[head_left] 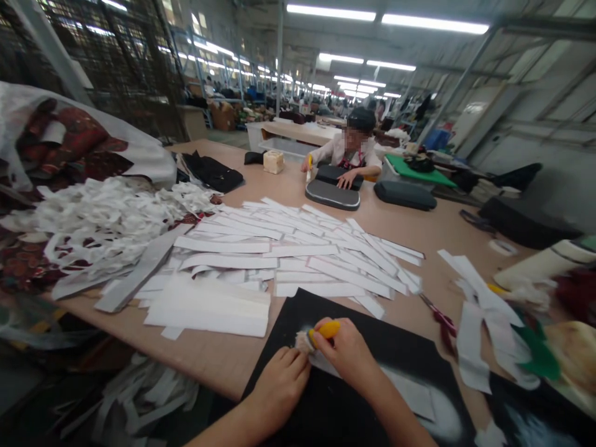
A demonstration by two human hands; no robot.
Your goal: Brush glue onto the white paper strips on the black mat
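Observation:
A black sheet of material (pixel 367 326) lies in front of me at the table's edge, with a white strip (pixel 410 394) and whitish smears on it. My right hand (pixel 347 351) grips the yellow handle of a brush (pixel 329 329), whose pale bristles (pixel 303 342) touch the sheet near its upper left. Just below the bristles, my left hand (pixel 284 382) rests on the sheet, fingers bent and pressed together. Its fingertips are close to the left end of the white strip; what they pinch, if anything, is hidden.
Many white strips (pixel 321 267) are spread beyond the sheet, and a stacked white piece (pixel 209 304) lies left. Scissors (pixel 442 320) are at right. A tangled white heap (pixel 107 217) fills the left. Across the table (pixel 261 186), a person (pixel 356 146) brushes a dark grey panel (pixel 333 194).

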